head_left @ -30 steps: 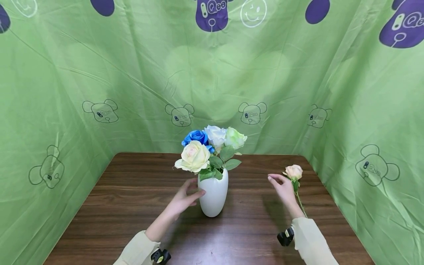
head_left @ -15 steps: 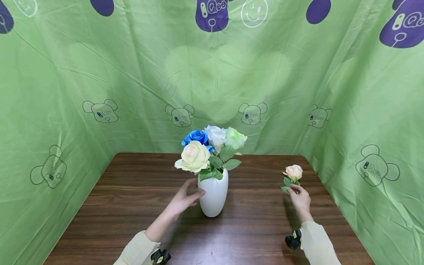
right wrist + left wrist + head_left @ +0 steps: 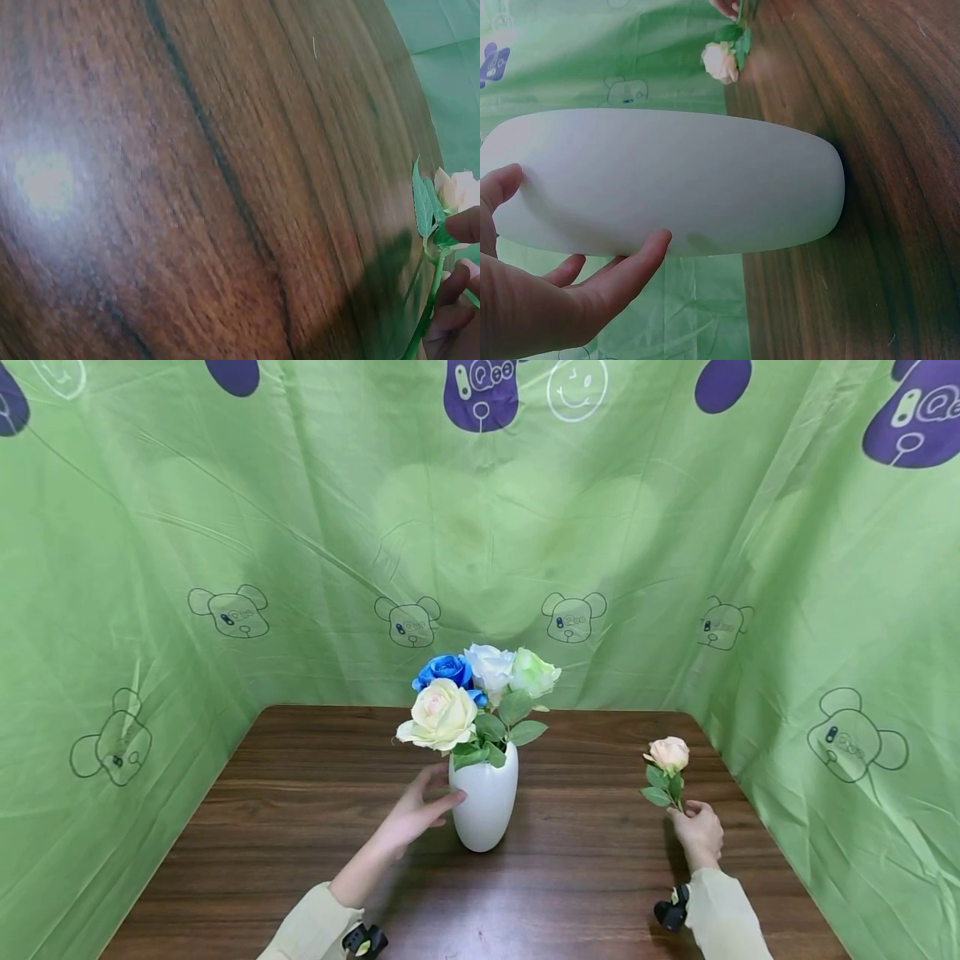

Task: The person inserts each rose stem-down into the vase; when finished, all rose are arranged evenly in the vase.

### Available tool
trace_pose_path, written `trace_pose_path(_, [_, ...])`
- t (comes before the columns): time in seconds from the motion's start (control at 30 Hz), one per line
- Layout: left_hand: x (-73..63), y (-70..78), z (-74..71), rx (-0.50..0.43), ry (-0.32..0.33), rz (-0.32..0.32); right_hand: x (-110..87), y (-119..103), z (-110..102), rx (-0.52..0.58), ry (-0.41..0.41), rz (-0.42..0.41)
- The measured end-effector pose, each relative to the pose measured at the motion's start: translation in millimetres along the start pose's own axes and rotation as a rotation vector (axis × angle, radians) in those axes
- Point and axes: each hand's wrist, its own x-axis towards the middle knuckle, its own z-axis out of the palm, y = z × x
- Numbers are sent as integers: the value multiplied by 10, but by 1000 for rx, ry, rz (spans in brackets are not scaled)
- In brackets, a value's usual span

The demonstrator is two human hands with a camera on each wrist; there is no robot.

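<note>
A white vase (image 3: 483,802) stands upright on the wooden table, holding blue, cream, white and pale green roses (image 3: 442,714) with green leaves. My left hand (image 3: 412,810) holds the vase at its left side, thumb on the front and other fingers partly hidden behind it. In the left wrist view, the fingertips (image 3: 658,241) lie on the smooth white wall. On the right, my right hand (image 3: 699,833) pinches the stem of a pale pink rose (image 3: 668,754). Its bloom and leaves point away from me; the green stem (image 3: 429,311) shows in the right wrist view.
The brown wooden table (image 3: 570,893) runs back to a green printed cloth (image 3: 480,543) that hangs behind it and on both sides. A black wrist camera (image 3: 365,941) sits on the left sleeve, another camera (image 3: 672,907) on the right.
My right hand has moved right and back toward me, and now grips the pale pink rose's stem, which it did not hold a second ago. Left hand and vase stay put.
</note>
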Motion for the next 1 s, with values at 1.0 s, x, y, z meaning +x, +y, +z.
trace_pose_path(1.0, [21, -8, 8, 5, 10, -1, -69, -457, 106, 107, 61, -257])
